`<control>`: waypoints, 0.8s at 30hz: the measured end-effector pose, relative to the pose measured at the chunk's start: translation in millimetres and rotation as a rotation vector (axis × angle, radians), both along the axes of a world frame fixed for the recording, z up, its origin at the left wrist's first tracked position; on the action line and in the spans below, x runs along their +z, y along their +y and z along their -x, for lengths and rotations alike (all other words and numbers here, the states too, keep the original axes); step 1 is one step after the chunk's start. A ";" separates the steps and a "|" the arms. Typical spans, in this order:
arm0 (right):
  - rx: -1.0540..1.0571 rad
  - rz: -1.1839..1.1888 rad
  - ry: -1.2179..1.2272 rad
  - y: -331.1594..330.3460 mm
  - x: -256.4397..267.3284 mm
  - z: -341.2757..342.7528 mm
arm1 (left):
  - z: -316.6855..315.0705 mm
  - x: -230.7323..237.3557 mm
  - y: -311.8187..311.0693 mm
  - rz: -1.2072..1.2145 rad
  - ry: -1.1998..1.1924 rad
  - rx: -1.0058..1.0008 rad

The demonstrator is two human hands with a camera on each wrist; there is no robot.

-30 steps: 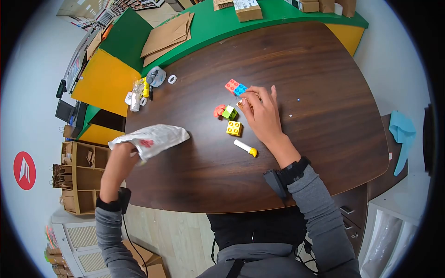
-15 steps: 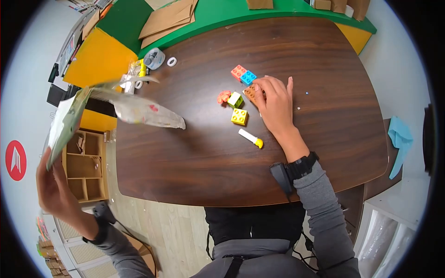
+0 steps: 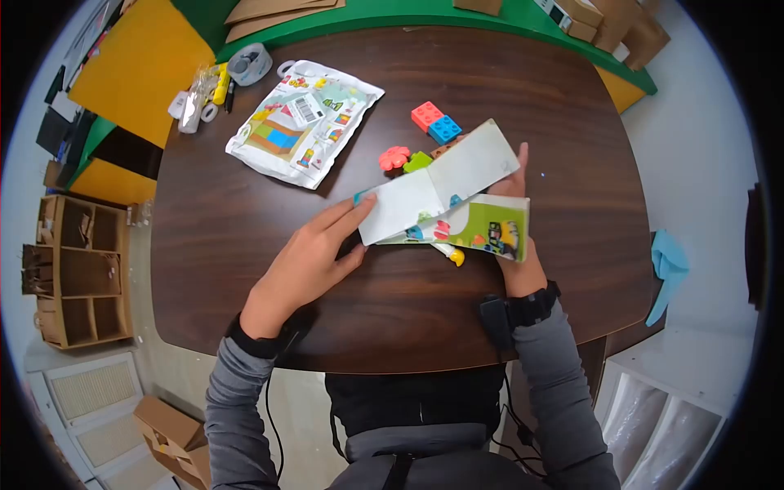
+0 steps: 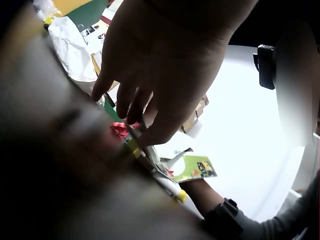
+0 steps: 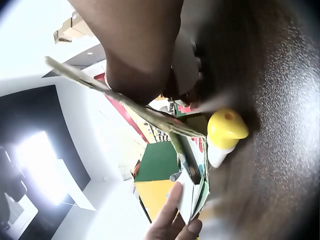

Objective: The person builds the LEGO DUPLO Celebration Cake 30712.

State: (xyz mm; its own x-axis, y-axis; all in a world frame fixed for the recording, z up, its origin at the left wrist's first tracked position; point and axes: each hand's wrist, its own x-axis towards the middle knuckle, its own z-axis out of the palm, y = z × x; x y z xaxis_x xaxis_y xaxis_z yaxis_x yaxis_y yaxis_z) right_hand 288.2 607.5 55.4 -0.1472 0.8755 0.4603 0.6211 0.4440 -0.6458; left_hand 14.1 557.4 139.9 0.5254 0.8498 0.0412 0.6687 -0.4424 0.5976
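Evidently, across the worktop (image 3: pixel 204 286), below and right of the white packet (image 3: pixel 260 159) at upper left, I have the booklet (image 3: pixel 400 204) at mid-frame, its pale panels slanting over a bright green, pictured one. I judge this step as spreading its folds: my left hand (image 3: pixel 306 261) pinches the left end, while I can't tell whether my right hand (image 3: pixel 513 184), partly hidden behind it, grips. Next calls for separating the panels clear of the small red brick (image 3: pixel 426 115) and blue brick (image 3: pixel 445 129).
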 end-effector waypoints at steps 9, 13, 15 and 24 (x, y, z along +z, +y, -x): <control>-0.251 -0.102 -0.126 -3.5 27.4 2.6 | 44.6 -15.2 34.3 -0.352 -0.060 0.156; -0.365 -0.033 -0.142 1.2 28.4 -4.1 | 66.2 -39.7 44.7 -0.362 0.079 0.313; -0.355 -0.041 -0.162 3.5 36.6 -6.8 | 69.7 -51.4 44.2 -0.272 0.110 0.336; -0.066 0.122 -0.241 40.5 116.3 14.3 | 60.5 -39.2 13.0 -0.339 0.202 0.560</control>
State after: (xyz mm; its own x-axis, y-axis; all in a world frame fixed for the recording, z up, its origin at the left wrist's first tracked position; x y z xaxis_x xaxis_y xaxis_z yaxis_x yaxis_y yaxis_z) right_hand 273.8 648.0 171.7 -0.1806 0.9336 0.3095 0.7885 0.3256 -0.5218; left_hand -46.4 570.4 100.7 0.0359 0.9531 0.3005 0.9351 -0.1381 0.3262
